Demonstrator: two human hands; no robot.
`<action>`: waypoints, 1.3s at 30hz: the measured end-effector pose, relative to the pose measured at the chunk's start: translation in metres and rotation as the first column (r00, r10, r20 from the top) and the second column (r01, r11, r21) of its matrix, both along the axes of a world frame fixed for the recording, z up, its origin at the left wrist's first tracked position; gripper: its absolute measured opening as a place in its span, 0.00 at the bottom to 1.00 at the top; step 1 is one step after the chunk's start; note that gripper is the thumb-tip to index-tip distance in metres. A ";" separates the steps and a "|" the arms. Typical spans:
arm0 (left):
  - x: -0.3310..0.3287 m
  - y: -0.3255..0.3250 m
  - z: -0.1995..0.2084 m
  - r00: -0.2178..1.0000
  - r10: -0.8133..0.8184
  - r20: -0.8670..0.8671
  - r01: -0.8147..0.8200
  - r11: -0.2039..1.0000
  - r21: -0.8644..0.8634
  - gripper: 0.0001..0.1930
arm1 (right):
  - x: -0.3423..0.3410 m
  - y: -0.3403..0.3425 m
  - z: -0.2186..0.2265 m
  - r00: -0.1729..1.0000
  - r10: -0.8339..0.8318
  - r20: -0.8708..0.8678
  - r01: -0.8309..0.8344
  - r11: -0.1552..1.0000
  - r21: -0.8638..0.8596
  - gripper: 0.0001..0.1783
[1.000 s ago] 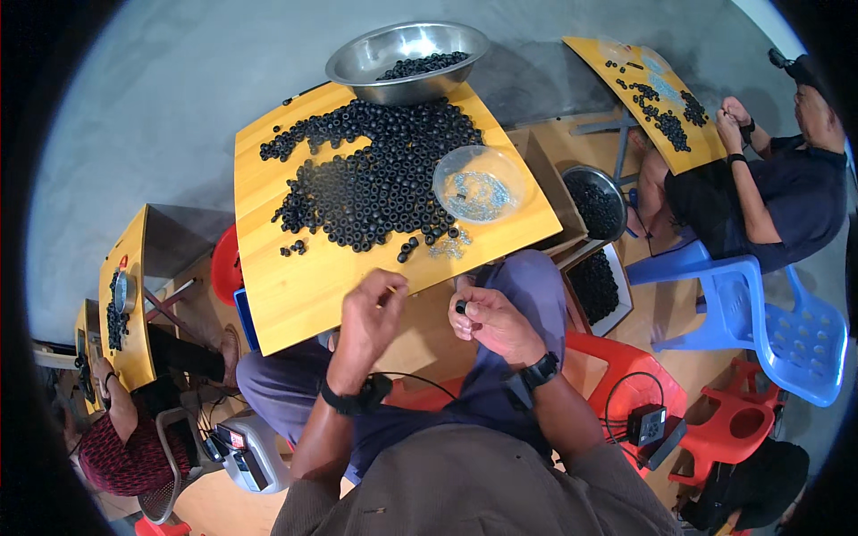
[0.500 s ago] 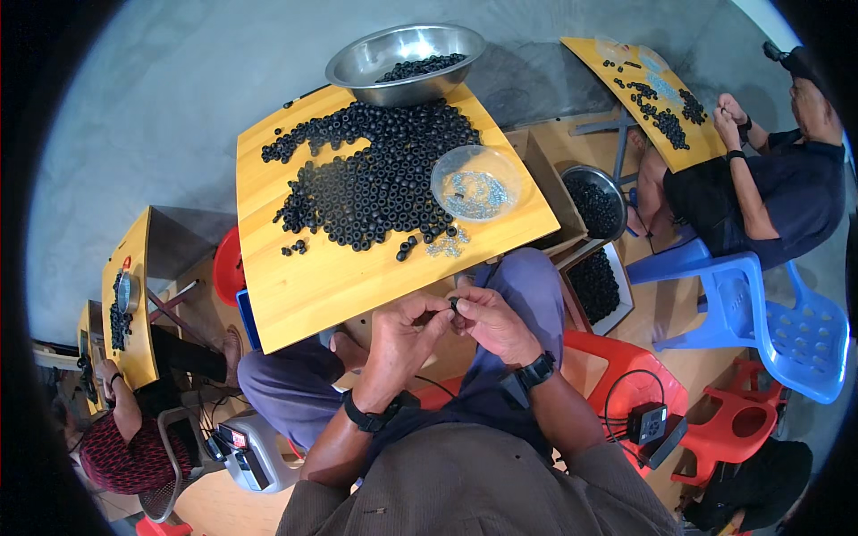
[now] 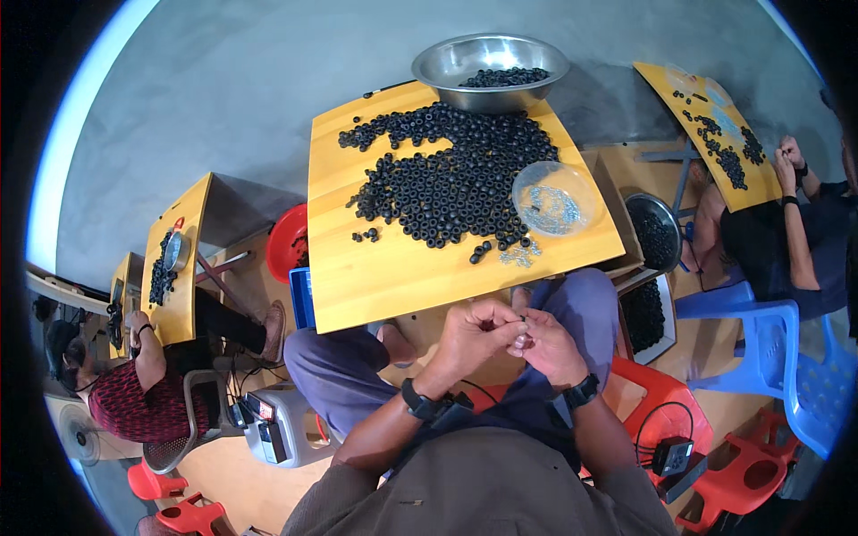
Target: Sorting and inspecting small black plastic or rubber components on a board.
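My left hand (image 3: pixel 481 338) and my right hand (image 3: pixel 549 347) meet above my lap, just in front of the yellow table (image 3: pixel 375 290). Their fingertips pinch together around a small black piece (image 3: pixel 523 319), mostly hidden by the fingers. On the tabletop spreads a big heap of small black ring-like pieces (image 3: pixel 438 196), with a few loose ones near its front. A clear round plastic tub (image 3: pixel 579 219) holds small shiny silvery bits. More silvery bits (image 3: pixel 520 255) lie loose beside the tub.
A steel bowl (image 3: pixel 438 80) of black pieces stands at the table's far edge. To the right are another steel bowl (image 3: pixel 657 205), an open box (image 3: pixel 666 344) and blue chairs (image 3: pixel 760 330). Left are a red basin (image 3: pixel 277 241) and a blue bin (image 3: pixel 302 299). People sit at side tables.
The whole view has shifted, so table and hands appear farther right and slightly lower. My hands stay together, fingers around the small black piece, which shows less now.
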State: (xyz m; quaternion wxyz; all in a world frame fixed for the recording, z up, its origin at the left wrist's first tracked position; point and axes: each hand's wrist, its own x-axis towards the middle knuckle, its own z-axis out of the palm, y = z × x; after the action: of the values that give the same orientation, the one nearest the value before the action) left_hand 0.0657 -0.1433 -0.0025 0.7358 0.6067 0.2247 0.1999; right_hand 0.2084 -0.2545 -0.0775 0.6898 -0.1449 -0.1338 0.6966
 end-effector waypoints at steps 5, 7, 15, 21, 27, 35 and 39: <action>0.005 -0.003 -0.016 0.975 0.117 0.189 -0.218 0.659 0.720 0.06 | -0.011 -0.005 0.003 0.994 -0.106 0.034 0.111 0.972 -0.207 0.14; 0.002 0.001 -0.017 0.979 0.120 0.165 -0.202 0.481 0.853 0.10 | -0.013 -0.003 0.005 0.990 -0.144 0.014 0.142 0.956 -0.255 0.13; -0.004 -0.003 -0.026 0.982 0.174 0.074 -0.127 0.320 0.939 0.19 | -0.016 0.005 0.003 0.982 -0.183 -0.049 0.163 0.948 -0.274 0.10; -0.009 0.000 -0.022 0.987 0.147 0.069 -0.163 0.908 0.386 0.20 | -0.009 0.001 -0.011 0.996 -0.076 -0.043 0.067 0.981 -0.182 0.14; -0.014 0.003 -0.017 0.999 0.028 -0.036 -0.014 0.939 0.344 0.17 | -0.018 0.003 0.010 0.998 -0.029 0.052 0.039 0.976 -0.215 0.14; -0.026 0.026 -0.013 0.994 0.063 -0.092 -0.021 0.916 0.400 0.13 | -0.013 -0.003 0.004 1.000 -0.031 -0.006 0.029 0.981 -0.191 0.15; -0.060 0.111 -0.028 0.772 0.618 -0.146 -0.380 0.634 0.674 0.08 | -0.009 0.006 0.004 1.000 0.010 -0.004 -0.010 1.000 -0.007 0.13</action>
State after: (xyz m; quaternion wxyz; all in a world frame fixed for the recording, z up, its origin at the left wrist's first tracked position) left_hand 0.0060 -0.0323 -0.0305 0.3577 0.7470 0.4420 0.3444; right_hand 0.1999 -0.2481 -0.0738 0.6861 -0.1450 -0.1307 0.7009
